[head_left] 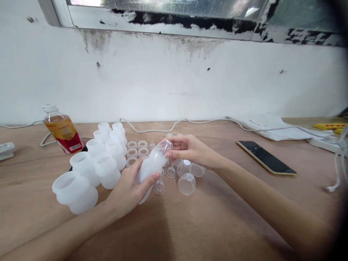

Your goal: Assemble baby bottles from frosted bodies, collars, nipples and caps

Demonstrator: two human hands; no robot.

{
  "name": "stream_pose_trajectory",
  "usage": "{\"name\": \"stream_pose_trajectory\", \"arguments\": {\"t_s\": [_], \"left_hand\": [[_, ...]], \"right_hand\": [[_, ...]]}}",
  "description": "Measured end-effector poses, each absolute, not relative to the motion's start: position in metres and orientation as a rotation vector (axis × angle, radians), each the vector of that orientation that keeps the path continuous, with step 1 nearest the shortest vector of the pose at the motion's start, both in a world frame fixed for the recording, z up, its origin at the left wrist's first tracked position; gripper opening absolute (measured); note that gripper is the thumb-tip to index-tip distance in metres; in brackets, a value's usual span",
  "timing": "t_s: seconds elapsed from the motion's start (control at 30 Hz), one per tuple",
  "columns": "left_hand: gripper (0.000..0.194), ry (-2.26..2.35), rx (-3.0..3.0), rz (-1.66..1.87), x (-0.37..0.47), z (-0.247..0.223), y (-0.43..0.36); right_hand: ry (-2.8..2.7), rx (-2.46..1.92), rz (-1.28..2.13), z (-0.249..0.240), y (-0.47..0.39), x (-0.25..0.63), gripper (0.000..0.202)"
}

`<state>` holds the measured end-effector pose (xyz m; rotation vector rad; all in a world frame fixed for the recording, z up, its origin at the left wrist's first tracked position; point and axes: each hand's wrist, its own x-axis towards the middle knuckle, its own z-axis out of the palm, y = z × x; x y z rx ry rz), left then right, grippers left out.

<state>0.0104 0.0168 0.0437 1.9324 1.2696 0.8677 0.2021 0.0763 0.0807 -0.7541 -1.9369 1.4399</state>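
Observation:
A milky white baby bottle (pixel 148 169) is tilted toward the upper right, and my left hand (pixel 132 185) is wrapped round its body. Over its top sits a clear dome cap (pixel 164 146). The thumb and fingers of my right hand (pixel 189 149) are closed on that cap from the right side. Open-topped white bottles (pixel 77 190) stand in two rows left of my left hand. Several white collar rings (pixel 132 153) lie behind the held bottle. Clear teats (pixel 159 186) and clear caps (pixel 186 183) lie below and beside my right hand, which partly hides them.
A drink bottle (pixel 63 130) with a yellow and red label leans at the left rear. A phone (pixel 265 157) lies on the right. White cable (pixel 152 131) runs along the wall toward a plastic bag (pixel 268 126) and a power strip (pixel 326 144).

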Motion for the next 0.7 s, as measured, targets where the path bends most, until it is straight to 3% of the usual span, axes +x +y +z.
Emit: {"name": "stream_pose_trajectory", "arguments": {"t_s": [0.7], "left_hand": [[0.033, 1.256, 1.817, 0.917, 0.0156, 0.0490, 0.0065]], "right_hand": [[-1.993, -0.675, 1.382, 0.0878, 0.0674, 0.1975, 0.031]]}}
